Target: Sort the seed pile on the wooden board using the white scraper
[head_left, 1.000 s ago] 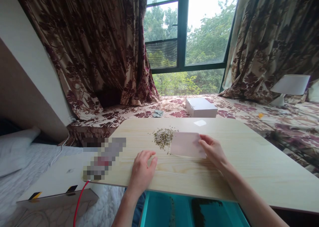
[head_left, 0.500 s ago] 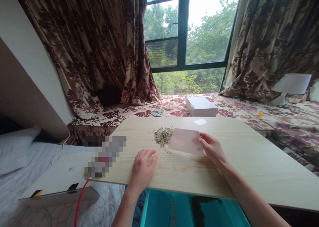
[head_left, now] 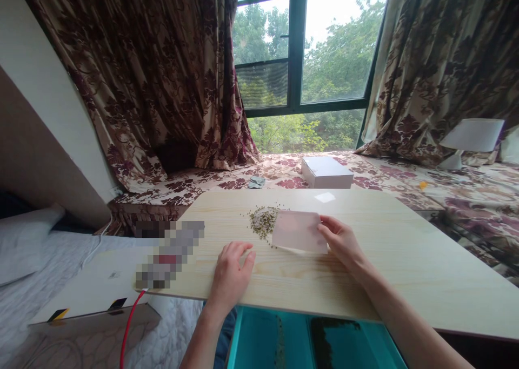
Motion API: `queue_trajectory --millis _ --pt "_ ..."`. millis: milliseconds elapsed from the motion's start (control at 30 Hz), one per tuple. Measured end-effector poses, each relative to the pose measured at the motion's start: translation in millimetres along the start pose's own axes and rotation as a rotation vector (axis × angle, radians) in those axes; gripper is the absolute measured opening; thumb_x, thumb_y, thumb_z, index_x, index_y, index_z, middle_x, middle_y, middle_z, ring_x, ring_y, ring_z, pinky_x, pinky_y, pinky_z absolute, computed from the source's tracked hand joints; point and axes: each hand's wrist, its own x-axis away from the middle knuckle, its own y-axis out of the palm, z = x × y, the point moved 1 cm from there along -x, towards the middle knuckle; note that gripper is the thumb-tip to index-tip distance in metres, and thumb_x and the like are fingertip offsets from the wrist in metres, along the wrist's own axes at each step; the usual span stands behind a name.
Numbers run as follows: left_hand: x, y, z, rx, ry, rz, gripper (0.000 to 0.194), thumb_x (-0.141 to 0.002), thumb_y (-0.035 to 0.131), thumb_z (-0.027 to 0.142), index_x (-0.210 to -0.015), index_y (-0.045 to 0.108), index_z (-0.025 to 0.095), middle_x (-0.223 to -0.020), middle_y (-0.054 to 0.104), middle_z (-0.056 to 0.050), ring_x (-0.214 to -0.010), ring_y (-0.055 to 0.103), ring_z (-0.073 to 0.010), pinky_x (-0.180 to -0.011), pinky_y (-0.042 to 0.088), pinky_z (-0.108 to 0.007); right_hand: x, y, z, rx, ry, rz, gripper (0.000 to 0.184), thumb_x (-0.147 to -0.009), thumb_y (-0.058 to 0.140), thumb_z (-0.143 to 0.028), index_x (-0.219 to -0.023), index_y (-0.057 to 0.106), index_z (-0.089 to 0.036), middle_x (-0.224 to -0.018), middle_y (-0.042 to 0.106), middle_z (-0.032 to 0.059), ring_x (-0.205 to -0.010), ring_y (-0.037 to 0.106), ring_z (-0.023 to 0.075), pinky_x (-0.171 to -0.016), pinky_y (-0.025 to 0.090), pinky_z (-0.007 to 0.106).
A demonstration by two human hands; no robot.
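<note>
My right hand [head_left: 341,240] pinches the right edge of a pale, translucent, flat rectangular scraper [head_left: 299,232]. Its left edge stands against a heap of small green and white grains [head_left: 263,221], covering the heap's right side. Whether its lower edge is pressed on the wood I cannot tell. My left hand [head_left: 233,269] rests on the light wooden table [head_left: 399,261], nearer to me than the heap. It holds nothing, its thumb apart from the bent fingers. Several loose grains lie scattered around the heap.
Below the table's near edge is a teal divided bin [head_left: 259,336], with a pale streak and a dark mass inside. A blurred-out object [head_left: 170,255] lies at the table's left, near a red cable [head_left: 128,326]. A white box [head_left: 327,172] sits beyond the table.
The scraper lifted slightly off the table, then shifted left and over the right side of the heap, my right hand moving with it. My left hand has stayed in place.
</note>
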Motion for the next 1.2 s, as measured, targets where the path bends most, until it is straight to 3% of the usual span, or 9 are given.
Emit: queue_trajectory --millis 467,667,933,1200 --pt "0 -0.9 2 -0.013 -0.008 0.001 0.021 -0.086 0.051 0.030 -0.094 0.068 0.021 -0.099 0.069 -0.005 -0.100 0.061 -0.0223 -0.093 0.049 -0.041 0 1 -2 -0.008 0.008 0.003 0.029 -0.065 0.064 -0.036 -0.086 0.068 -0.017 -0.078 0.075 0.0063 -0.069 0.068 0.0204 -0.052 0.055 0.027" --pt "0 -2.0 3 0.004 -0.033 -0.023 0.023 -0.087 0.049 0.032 -0.095 0.067 0.021 -0.100 0.069 -0.006 -0.100 0.060 -0.0229 -0.094 0.047 -0.042 -2 -4 3 -0.024 -0.017 0.070 0.032 -0.066 0.064 -0.037 -0.091 0.066 -0.016 -0.084 0.075 0.0081 -0.071 0.068 0.0205 -0.052 0.054 0.028" --pt "-1 -4.7 4 0.065 -0.049 -0.017 0.032 -0.091 0.042 0.039 -0.097 0.068 0.021 -0.101 0.070 -0.007 -0.101 0.060 -0.0228 -0.096 0.046 -0.042 -10 7 -6 -0.027 -0.034 -0.094 0.028 -0.070 0.063 -0.035 -0.092 0.065 -0.017 -0.086 0.074 0.0081 -0.077 0.068 0.0203 -0.058 0.054 0.028" --pt "-2 -6.0 4 0.119 -0.103 -0.063 0.037 -0.092 0.037 0.042 -0.097 0.066 0.020 -0.106 0.068 -0.008 -0.107 0.058 -0.0233 -0.100 0.042 -0.043 -17 17 -7 -0.016 -0.044 -0.152 0.026 -0.071 0.062 -0.035 -0.090 0.063 -0.018 -0.088 0.072 0.0084 -0.077 0.067 0.0203 -0.060 0.054 0.031"
